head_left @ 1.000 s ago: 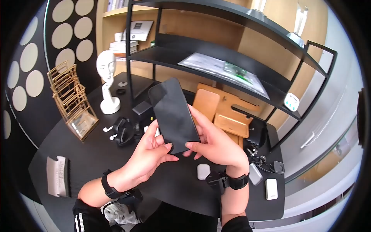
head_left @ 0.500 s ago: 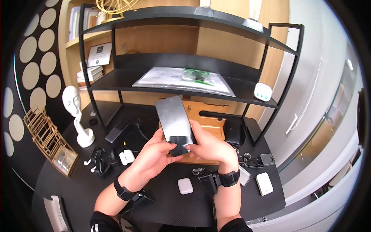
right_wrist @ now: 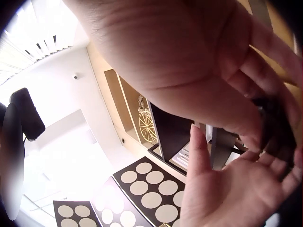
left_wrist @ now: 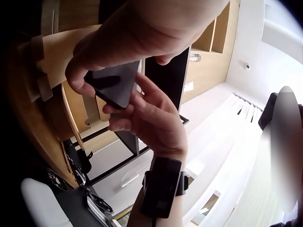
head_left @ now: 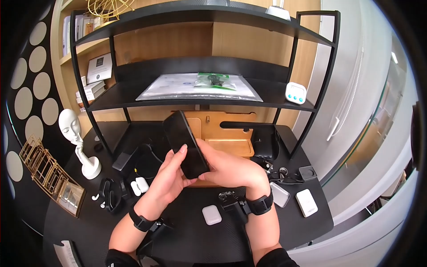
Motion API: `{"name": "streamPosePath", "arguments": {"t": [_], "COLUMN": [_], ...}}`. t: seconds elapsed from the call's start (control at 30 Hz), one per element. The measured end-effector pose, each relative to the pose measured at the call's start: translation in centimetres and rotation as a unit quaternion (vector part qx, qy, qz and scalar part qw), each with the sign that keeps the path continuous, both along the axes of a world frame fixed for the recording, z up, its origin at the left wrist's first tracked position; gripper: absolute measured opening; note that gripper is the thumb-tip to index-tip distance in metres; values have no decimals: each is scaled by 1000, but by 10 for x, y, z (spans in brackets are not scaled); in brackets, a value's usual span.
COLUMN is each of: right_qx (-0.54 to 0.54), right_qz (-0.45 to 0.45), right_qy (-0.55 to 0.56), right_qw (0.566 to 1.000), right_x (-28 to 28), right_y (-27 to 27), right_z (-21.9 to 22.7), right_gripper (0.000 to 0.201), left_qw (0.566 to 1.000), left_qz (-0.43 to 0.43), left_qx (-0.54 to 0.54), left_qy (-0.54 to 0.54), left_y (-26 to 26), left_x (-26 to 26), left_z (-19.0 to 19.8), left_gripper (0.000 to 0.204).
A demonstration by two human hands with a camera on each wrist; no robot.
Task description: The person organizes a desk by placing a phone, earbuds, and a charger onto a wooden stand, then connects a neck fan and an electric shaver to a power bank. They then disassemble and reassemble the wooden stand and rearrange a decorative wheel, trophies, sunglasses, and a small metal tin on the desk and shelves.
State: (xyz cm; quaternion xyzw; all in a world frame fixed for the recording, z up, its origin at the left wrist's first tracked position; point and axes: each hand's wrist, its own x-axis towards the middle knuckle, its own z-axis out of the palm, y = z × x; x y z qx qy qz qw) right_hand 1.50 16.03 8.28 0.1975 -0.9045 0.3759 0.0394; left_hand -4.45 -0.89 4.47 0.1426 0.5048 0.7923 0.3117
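In the head view a dark smartphone (head_left: 183,144) is held tilted in mid-air above the desk, in front of a wooden desk organiser (head_left: 231,133). My right hand (head_left: 233,167) grips its right side and lower end. My left hand (head_left: 168,175) holds the lower left side, its thumb pointing up along the phone and overlapping it. In the left wrist view the left hand's curled fingertips sit at the edge of the phone (left_wrist: 113,85), opposite the right hand (left_wrist: 154,113). Most of the phone is hidden behind the right hand in the right wrist view.
A small pale rounded case (head_left: 211,215) lies on the desk (head_left: 191,236) below the hands. Left are white earbud case (head_left: 140,186), black headset-like straps (head_left: 109,194) and a white head sculpture (head_left: 73,138). Right is a white power bank (head_left: 306,203). A black shelf (head_left: 124,95) spans behind.
The head view has swung right, so the desk and shelf shift left. The phone has turned and its glare is gone. My left thumb has moved up from the phone's bottom end.
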Motion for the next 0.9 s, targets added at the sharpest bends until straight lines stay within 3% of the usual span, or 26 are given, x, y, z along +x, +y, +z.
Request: {"name": "streamPosePath", "arguments": {"t": [0.07,0.13,0.17,0.3,0.37,0.47,0.53,0.6,0.67,0.8,0.87,0.9], "right_qx": [-10,-20,50,55,28,20,-16,-66,-65,-27,-30,-34], "right_qz": [10,90,118,131,142,154,117,51,-9,-11,-3,8], "right_qy": [-40,-110,-69,-42,-27,-30,-4,56,37,29,-65,-58], "right_qw": [999,990,989,989,989,987,993,995,997,999,997,998], "right_x": [11,17,17,22,22,21,16,9,5,-24,-32,-33], "right_y": [-7,-10,-13,-23,-23,-17,-15,-14,-17,-16,-18,-20], "right_z": [15,20,21,22,21,24,22,16,11,-25,-30,-29], "right_gripper": [74,79,81,83,78,70,68,68,70,70,68,63], "left_qw": [1000,997,996,995,983,977,974,977,983,996,996,998], "left_qz": [-17,-27,45,-1,-87,-98,-108,-50,-84,-12,-1,27], "left_qx": [17,74,56,93,161,188,198,177,152,42,14,-1], "left_qy": [3,-28,-44,-19,-6,-13,-21,-107,-64,-77,-84,-59], "left_y": [0,2,6,5,1,3,1,1,-5,-2,-2,0], "left_x": [-3,0,7,9,5,11,6,7,-8,-24,-28,-26], "left_z": [-4,-1,6,10,11,17,14,21,7,-9,-13,-11], "left_gripper": [50,62,72,93,104,110,110,102,90,89,88,84]}}
